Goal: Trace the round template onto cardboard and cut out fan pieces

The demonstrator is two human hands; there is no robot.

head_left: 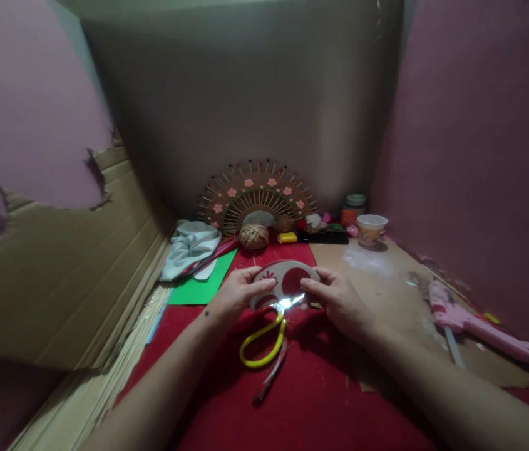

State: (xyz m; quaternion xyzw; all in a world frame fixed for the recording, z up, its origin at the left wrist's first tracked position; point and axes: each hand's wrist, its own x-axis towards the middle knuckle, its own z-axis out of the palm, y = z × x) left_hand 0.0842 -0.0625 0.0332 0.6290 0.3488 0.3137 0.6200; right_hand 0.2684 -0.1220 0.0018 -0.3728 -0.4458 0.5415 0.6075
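Between both hands is a flat, rounded piece in grey with dark red patches, its exact kind unclear. My left hand pinches its left end, thumb on top. At the right end, my right hand grips it the same way. Just below the piece lie scissors with yellow handles, their shiny blades partly hidden under it. A thin, frayed strip rests beside the handles on the red cloth.
Behind stand a decorated stick fan, a ball of twine and a paper cup. A pink glue gun lies on cardboard at right. Green sheet and crumpled cloth are at left, beside torn cardboard.
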